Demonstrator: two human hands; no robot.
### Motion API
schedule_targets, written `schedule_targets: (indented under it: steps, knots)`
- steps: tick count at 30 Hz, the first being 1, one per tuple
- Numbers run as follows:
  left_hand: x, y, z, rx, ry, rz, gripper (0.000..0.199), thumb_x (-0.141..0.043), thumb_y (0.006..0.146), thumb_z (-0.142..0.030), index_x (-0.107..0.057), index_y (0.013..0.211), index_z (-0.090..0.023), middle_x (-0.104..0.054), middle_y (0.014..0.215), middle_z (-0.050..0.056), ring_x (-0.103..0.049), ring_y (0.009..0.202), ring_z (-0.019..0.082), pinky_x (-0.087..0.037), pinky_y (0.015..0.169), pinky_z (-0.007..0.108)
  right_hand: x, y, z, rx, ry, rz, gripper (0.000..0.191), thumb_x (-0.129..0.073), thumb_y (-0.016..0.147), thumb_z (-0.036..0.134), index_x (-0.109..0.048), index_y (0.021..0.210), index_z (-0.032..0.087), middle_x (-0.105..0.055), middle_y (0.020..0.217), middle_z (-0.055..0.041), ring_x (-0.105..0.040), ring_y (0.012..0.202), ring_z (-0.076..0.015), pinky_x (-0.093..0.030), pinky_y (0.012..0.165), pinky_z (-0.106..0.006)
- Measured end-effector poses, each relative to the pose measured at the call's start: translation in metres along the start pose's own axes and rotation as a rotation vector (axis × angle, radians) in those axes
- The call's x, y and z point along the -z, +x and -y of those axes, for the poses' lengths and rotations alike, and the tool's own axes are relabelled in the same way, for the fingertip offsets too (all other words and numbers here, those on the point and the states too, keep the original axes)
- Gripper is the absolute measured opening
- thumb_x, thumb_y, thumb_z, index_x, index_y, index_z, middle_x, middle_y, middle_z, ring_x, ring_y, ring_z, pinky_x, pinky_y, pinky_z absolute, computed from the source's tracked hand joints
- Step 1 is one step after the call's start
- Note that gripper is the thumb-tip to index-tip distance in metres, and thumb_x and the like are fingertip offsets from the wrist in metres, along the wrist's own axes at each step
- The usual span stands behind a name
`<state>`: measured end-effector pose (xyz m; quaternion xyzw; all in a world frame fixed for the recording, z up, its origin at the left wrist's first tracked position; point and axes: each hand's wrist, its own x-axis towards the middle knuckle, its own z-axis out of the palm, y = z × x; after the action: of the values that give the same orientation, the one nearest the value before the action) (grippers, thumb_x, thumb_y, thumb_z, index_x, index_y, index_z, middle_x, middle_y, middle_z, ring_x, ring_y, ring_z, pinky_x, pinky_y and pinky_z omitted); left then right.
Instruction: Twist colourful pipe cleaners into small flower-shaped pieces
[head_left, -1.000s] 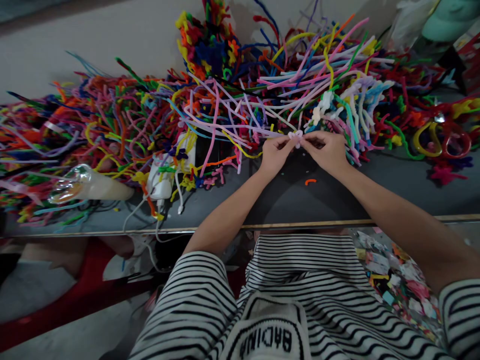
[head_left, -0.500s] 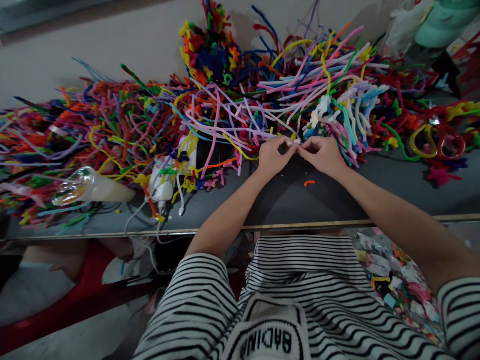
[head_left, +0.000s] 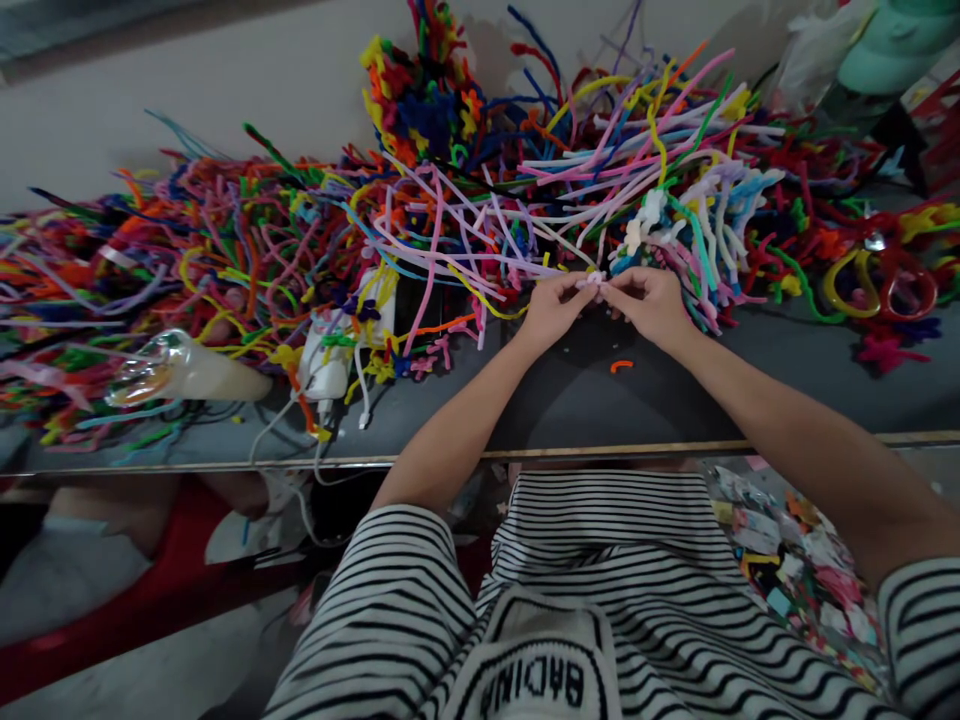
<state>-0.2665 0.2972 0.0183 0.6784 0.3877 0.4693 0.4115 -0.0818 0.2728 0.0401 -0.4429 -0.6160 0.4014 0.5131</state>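
A small pale pink piece of pipe cleaner, bent into a little shape, is pinched between both hands above the dark table. My left hand holds it from the left with thumb and forefinger. From the right, my right hand grips it with its fingertips. My fingers cover part of the piece, so its full shape is hidden. Just beyond my hands lies a heap of long pipe cleaners in many colours. A short orange scrap rests on the table nearer to me.
Scissors with yellow and red handles lie at the right. To the left are a clear plastic cup on its side and a white charger with cables. A teal container stands back right. Another person's leg shows lower left.
Both hands stay together on the pink piece, with only small finger shifts. My right hand's fingers have moved slightly around it. The whole view has shifted a little.
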Motion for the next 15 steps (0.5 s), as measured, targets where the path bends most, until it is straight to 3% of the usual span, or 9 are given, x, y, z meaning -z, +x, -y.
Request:
schedule_targets:
  steps: [4,9,12,15]
  knots:
    - [0.001,-0.002,-0.004,-0.058,0.128,-0.052,0.029,-0.072,0.093,-0.044,-0.082,0.097,-0.016,-0.08,0.084,0.005,-0.07,0.071,0.012,-0.056,0.066,0.023,0.001,-0.002,-0.002,0.07,-0.073,-0.017,0.041,-0.082,0.079,0.06,-0.072,0.076,0.021,-0.071,0.067,-0.0042,-0.061,0.054,-0.0153,-0.049,0.053,-0.031]
    - [-0.002,-0.008,-0.018,-0.115,0.277,-0.116,0.018,-0.071,0.091,-0.03,-0.083,0.093,-0.015,-0.083,0.088,0.005,-0.074,0.078,0.015,-0.057,0.075,0.025,-0.002,-0.011,0.003,0.298,-0.418,-0.112,0.023,-0.075,0.087,0.038,-0.069,0.073,0.021,-0.074,0.072,-0.0046,-0.068,0.065,-0.0193,-0.051,0.065,-0.034]
    - [-0.006,-0.01,-0.022,-0.14,0.305,-0.13,0.016,-0.07,0.09,-0.025,-0.083,0.091,-0.016,-0.084,0.09,0.005,-0.075,0.081,0.015,-0.057,0.078,0.026,-0.004,-0.014,0.005,0.327,-0.518,-0.168,0.019,-0.073,0.087,0.032,-0.069,0.073,0.021,-0.074,0.071,-0.0044,-0.069,0.066,-0.0202,-0.052,0.067,-0.035]
    - [-0.008,-0.011,-0.02,-0.127,0.296,-0.175,0.016,-0.07,0.09,-0.026,-0.082,0.09,-0.016,-0.083,0.087,0.004,-0.073,0.077,0.015,-0.056,0.074,0.025,-0.001,-0.013,0.005,0.324,-0.468,-0.133,0.02,-0.074,0.088,0.036,-0.074,0.076,0.02,-0.075,0.073,-0.0054,-0.07,0.068,-0.0209,-0.053,0.068,-0.035]
